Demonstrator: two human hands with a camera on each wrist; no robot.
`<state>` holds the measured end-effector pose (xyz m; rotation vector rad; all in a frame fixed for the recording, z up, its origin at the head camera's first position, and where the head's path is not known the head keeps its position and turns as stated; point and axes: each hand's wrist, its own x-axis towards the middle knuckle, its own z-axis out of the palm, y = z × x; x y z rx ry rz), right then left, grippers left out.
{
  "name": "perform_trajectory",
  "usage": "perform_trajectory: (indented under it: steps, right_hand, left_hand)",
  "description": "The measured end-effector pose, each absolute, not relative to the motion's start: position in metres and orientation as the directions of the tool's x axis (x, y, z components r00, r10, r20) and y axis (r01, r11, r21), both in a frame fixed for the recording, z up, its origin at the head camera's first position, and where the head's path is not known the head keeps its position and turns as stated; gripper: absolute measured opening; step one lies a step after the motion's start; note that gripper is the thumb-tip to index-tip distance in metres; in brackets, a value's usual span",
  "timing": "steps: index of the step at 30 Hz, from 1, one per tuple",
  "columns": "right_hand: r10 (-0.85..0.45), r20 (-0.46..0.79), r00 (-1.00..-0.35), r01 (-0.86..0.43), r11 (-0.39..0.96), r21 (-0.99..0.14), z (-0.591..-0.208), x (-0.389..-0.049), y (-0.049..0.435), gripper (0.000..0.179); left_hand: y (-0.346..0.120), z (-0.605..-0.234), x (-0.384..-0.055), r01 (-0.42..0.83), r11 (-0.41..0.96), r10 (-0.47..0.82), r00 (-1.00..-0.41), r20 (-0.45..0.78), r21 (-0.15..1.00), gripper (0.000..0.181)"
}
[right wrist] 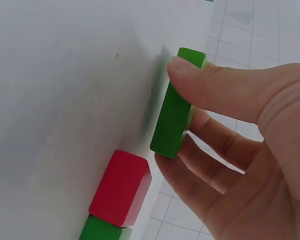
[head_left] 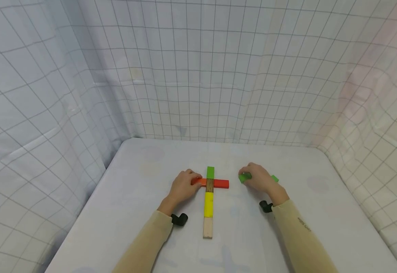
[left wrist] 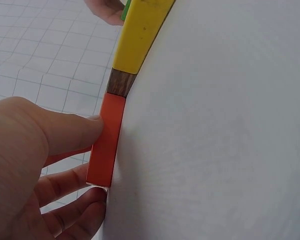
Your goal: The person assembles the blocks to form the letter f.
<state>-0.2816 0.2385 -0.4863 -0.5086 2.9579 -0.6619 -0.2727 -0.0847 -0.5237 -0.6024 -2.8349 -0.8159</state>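
Note:
My left hand (head_left: 184,185) pinches an orange block (left wrist: 107,140), thumb on its near side and fingers around the far side and end. A strip of red (left wrist: 70,156) shows between thumb and fingers. The orange block meets a brown wooden block (head_left: 210,185), the centre of a flat cross. Around that centre lie a green block (head_left: 210,172), a red block (head_left: 221,184) and a yellow block (head_left: 209,204), with a plain wood block (head_left: 207,228) below the yellow. My right hand (head_left: 259,178) holds another green block (right wrist: 172,117) by thumb and fingers, right of the red one.
One more green block (head_left: 275,178) lies on the white table (head_left: 143,227), partly hidden behind the right wrist. White cloth walls with a grid (head_left: 212,76) stand behind and on both sides. Each wrist carries a black camera (head_left: 265,206).

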Motion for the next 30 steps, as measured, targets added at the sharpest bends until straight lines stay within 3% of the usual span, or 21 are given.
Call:
perform_trajectory:
  steps: [30]
  right_hand:
    - [-0.410,0.044,-0.911,-0.393,0.831,-0.394,-0.467,-0.344,0.196,0.039]
  left_hand:
    - [-0.085,-0.523,-0.272,0.396,0.780,0.335,-0.918,0.212,0.484,0.026]
